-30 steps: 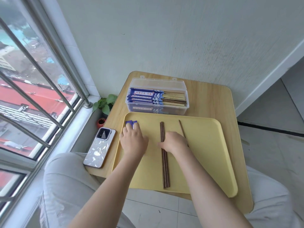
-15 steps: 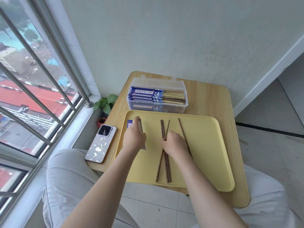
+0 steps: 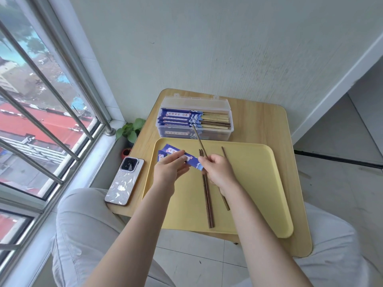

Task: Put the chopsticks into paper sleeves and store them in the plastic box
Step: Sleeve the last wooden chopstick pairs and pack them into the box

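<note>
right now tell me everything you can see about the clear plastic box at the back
The plastic box is a clear, long rectangular tub with its lid swung open behind it. It sits on the wooden table against the wall, just beyond the yellow tray. Inside lie stacked chopsticks in blue paper sleeves, sleeve ends to the left, bare brown and pale tips to the right. No hand touches it.

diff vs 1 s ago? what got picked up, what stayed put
Left hand lifted a blue sleeve off the tray; right hand picked up one chopstick, its tip now pointing toward the box. Unchanged: the chopstick pair and a single chopstick on the tray, another sleeve, the phone.
</note>
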